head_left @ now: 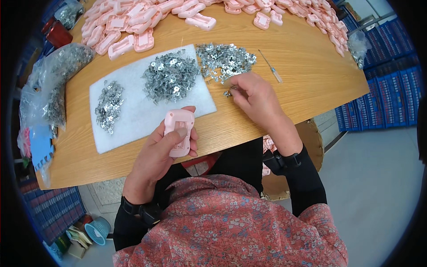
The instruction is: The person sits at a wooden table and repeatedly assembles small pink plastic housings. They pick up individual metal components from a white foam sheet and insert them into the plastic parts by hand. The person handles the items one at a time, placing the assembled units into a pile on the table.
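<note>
Table: a round wooden table (284,62) in a work room, with blue crates (387,89) on the right.
Left hand: the left hand (162,149) is closed around a pink plastic case (179,132), thumb on top, at the near edge of the table.
Pink case: small, rounded, light pink, with a window cut in its face.
Right hand: the right hand (255,98) pinches a tiny metal piece (228,93) with its fingertips, just past the case on the right.
White pad: a white pad (138,111) holds three piles of shiny metal bits (171,75).
Screwdriver: a thin screwdriver (270,66) lies to the right.
Far side: many more pink cases (133,22) are heaped up.
Left side: clear bags of metal parts (58,80).
</note>
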### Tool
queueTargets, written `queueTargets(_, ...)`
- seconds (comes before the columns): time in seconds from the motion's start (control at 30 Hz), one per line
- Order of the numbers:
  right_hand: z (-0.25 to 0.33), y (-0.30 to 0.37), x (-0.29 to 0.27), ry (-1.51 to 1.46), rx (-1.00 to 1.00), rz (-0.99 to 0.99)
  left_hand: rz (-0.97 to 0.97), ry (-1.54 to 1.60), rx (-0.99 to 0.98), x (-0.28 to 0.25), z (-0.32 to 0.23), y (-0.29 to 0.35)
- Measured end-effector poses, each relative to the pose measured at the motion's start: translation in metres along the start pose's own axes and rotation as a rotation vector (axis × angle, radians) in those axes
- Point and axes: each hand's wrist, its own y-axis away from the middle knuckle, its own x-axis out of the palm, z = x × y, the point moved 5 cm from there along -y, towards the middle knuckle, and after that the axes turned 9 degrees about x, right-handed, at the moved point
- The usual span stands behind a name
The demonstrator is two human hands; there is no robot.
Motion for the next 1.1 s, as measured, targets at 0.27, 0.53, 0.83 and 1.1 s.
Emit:
queueTargets(0.27, 0.008, -0.002, 0.003, -0.117, 0.083, 0.058, -0.034, -0.092, 0.014, 0.003, -0.003, -0.003)
queueTargets(0.53, 0.059, 0.013, 0.0, -0.332, 0.062, 0.108, -0.065, -0.047, 0.148, 0.016, -0.008, -0.023)
queueTargets(0.83, 0.077, 0.014, 0.004, -0.297, 0.007, 0.052, -0.11, -0.022, 0.189, 0.01, -0.002, -0.026)
queueTargets(1.1, 0.052, 0.029, 0.031, -0.876, 0.493, 0.32, -0.087, -0.005, 0.19, 0.005, -0.001, -0.025)
